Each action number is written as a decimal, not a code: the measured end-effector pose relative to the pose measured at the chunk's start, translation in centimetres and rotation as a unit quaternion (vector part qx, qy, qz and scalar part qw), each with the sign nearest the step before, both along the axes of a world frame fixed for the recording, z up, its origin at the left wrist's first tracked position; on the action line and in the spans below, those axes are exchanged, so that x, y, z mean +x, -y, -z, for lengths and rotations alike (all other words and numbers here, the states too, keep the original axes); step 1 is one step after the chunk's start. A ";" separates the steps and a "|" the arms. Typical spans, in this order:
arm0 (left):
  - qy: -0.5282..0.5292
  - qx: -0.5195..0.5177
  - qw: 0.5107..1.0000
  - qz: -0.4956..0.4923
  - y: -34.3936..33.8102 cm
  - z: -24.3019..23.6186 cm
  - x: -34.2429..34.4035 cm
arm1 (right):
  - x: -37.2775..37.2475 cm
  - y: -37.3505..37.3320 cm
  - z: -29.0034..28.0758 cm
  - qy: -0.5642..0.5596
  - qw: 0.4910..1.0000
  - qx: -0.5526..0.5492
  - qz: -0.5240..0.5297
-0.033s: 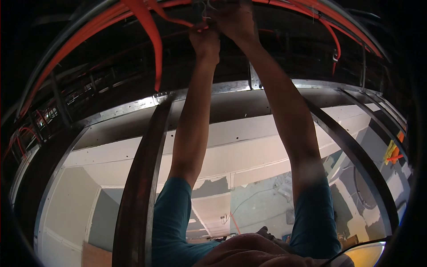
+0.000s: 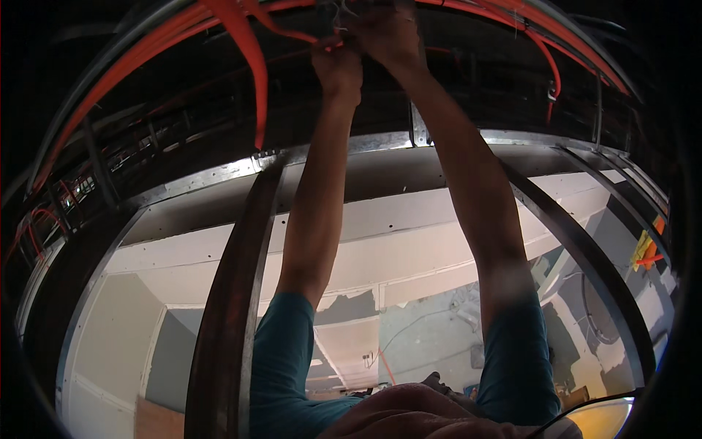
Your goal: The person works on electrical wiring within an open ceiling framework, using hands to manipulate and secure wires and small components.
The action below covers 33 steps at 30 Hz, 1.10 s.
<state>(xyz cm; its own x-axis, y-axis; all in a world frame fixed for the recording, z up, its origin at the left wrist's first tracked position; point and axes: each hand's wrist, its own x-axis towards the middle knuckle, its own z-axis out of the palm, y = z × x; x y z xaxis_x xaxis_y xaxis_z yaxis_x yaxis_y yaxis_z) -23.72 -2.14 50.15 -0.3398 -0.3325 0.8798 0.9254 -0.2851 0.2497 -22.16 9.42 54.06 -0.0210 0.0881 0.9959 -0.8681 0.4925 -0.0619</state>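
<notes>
Both my arms reach up to a small dark fitting [image 2: 327, 13] at the top of the view, where thin pale wires [image 2: 341, 20] show. My left hand [image 2: 338, 67] has its fingers closed on an orange-red conduit [image 2: 296, 35] just below the fitting. My right hand [image 2: 386, 38] is beside it at the wires, fingers bent and closed; shadow and the hand itself hide what they hold. Another orange-red conduit [image 2: 257, 88] hangs to the left of my left hand.
Metal framing [image 2: 197, 183] crosses below my hands, with dark channels [image 2: 245, 263] on both sides of my arms. More conduit [image 2: 541, 44] runs through the dark space. Below are patched white boards [image 2: 395, 227], a grey floor [image 2: 417, 336] and a yellow-orange object [image 2: 643, 249] at right.
</notes>
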 end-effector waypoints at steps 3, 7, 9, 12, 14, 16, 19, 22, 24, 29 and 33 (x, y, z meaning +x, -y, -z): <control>-0.165 -0.012 0.986 0.011 -3.2 0.2 -0.6 | -6.5 -0.5 -0.5 -0.119 0.966 0.008 -0.229; 0.000 -0.015 0.995 -0.097 -1.5 1.8 2.7 | -2.3 -1.6 2.1 0.179 0.964 -0.025 -0.193; 0.027 -0.073 0.995 -0.065 -1.6 0.8 2.9 | -1.6 -2.7 1.4 0.180 0.967 -0.023 -0.180; 0.037 -0.071 0.994 -0.081 -2.1 1.1 2.7 | -1.1 -3.7 1.2 0.182 0.967 -0.023 -0.178; 0.020 -0.054 0.992 -0.116 -2.7 1.6 2.4 | -1.3 -3.9 1.0 0.183 0.965 -0.027 -0.187; 0.005 -0.036 0.988 -0.149 -3.0 2.0 2.2 | -1.9 -3.9 0.3 0.194 0.974 -0.009 -0.117; 0.035 -0.037 0.988 -0.143 -2.5 2.8 2.4 | -0.7 -2.8 0.2 0.192 0.964 -0.003 -0.182; -0.012 -0.067 0.987 -0.146 -1.0 2.6 2.1 | -0.6 -2.2 0.4 0.120 0.982 -0.059 -0.134; 0.024 -0.068 0.988 -0.134 -1.2 2.6 2.1 | -1.6 -2.8 0.4 0.094 0.987 -0.029 -0.127; 0.070 -0.041 0.981 -0.178 -0.4 4.1 2.8 | 1.6 -1.6 0.0 0.193 0.973 0.017 -0.126; 0.135 -0.025 0.976 -0.170 -1.9 4.6 3.7 | -4.6 -1.5 -0.4 0.128 0.988 0.034 -0.083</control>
<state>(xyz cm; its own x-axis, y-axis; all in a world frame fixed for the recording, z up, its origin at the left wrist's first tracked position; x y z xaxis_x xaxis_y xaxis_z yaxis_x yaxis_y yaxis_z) -19.99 -0.20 45.58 -0.4397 -0.4247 0.7914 0.8626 0.0458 0.5038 -26.75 10.90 54.43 -0.2811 -0.0040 0.9597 -0.8973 0.3557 -0.2613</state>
